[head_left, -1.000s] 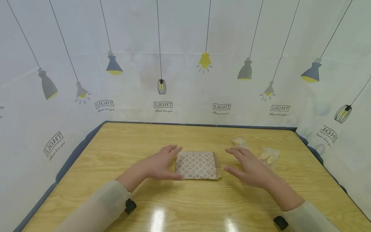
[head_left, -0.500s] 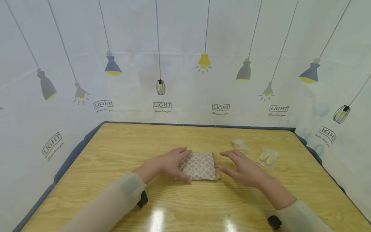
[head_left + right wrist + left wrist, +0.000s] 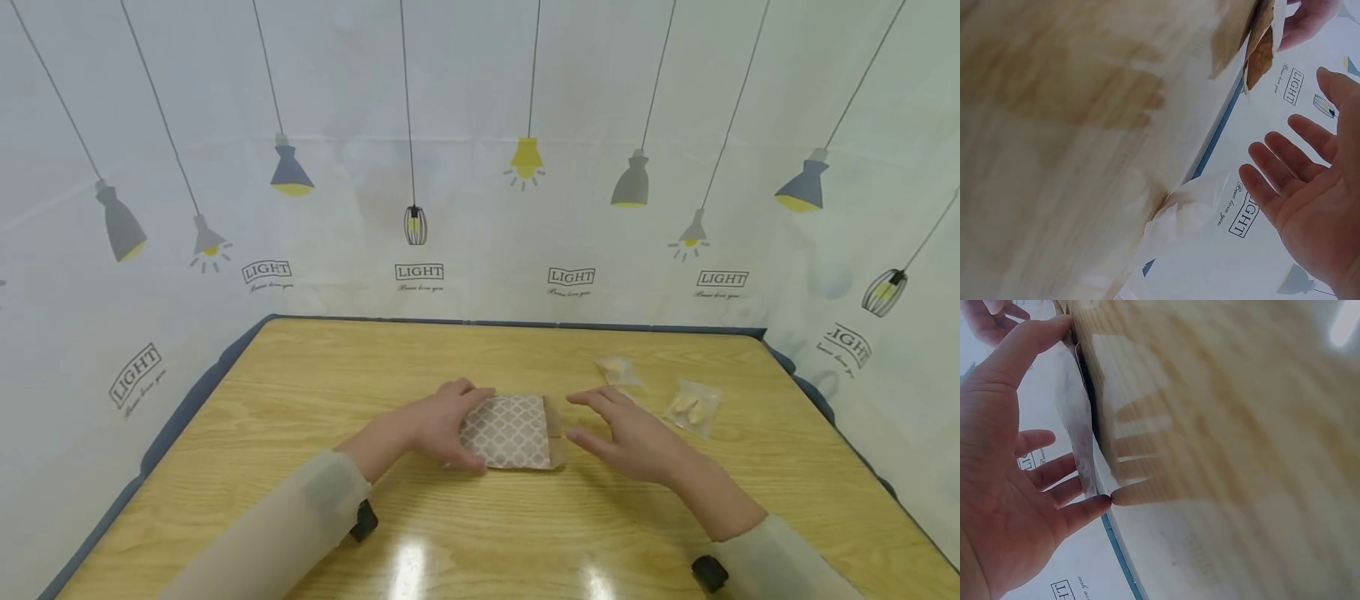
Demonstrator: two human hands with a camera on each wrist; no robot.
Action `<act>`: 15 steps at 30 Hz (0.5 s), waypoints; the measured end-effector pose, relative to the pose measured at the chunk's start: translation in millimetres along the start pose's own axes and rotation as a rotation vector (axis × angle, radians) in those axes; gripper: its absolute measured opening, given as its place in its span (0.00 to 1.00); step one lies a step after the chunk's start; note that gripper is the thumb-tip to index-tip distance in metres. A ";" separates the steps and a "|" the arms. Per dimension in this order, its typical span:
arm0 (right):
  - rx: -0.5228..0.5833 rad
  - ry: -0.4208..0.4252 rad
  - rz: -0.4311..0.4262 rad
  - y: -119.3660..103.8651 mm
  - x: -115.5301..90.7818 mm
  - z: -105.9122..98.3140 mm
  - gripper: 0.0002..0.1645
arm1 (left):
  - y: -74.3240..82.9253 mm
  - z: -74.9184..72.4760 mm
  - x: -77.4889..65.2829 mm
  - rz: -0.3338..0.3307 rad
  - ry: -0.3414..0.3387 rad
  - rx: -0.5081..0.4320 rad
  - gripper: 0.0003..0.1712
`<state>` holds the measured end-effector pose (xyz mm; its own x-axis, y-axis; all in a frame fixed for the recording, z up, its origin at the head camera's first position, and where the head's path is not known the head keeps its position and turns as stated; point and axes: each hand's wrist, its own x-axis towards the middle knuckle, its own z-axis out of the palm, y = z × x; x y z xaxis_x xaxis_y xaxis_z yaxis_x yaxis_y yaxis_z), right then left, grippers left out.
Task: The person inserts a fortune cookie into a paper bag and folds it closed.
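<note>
A flat paper bag [image 3: 510, 432] with a beige and white lattice print lies mid-table, its brown end facing right. My left hand [image 3: 435, 423] holds its left part, thumb at the near edge and fingers toward the far edge. In the left wrist view, the left thumb [image 3: 1041, 337] meets the bag's edge and the fingers spread behind the bag [image 3: 1075, 403]. My right hand [image 3: 633, 435] hovers just right of the brown end, apart from it and holding nothing. The right wrist view shows the bag's end [image 3: 1261, 56] gaping somewhat, with brown paper inside.
Two small clear plastic bags [image 3: 618, 369] lie beyond and right of my right hand; the nearer bag [image 3: 696, 408] contains pale yellowish pieces. The wooden table [image 3: 337, 358] is bordered by a printed cloth backdrop [image 3: 480, 208] at the back and sides.
My left hand has moved right onto the paper bag, then shifted slightly left with the bag following. My right hand has come a little left, nearer the bag's brown end.
</note>
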<state>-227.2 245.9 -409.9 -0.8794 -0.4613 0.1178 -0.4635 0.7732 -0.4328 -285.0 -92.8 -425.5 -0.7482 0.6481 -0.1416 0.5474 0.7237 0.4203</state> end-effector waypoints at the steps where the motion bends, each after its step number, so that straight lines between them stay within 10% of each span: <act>1: 0.006 -0.001 0.001 0.0 0.0 -0.3 0.36 | -0.4 -0.5 -1.6 0.001 0.006 -0.009 0.69; 15: 0.269 -0.025 -0.011 -11.4 7.0 -3.6 0.25 | -8.1 -3.4 -22.7 0.043 0.120 -0.086 0.67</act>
<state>-228.4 235.4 -400.9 -0.8698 -0.4824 0.1035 -0.4249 0.6257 -0.6542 -273.7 -114.2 -422.6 -0.7670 0.6415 -0.0154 0.5499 0.6694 0.4995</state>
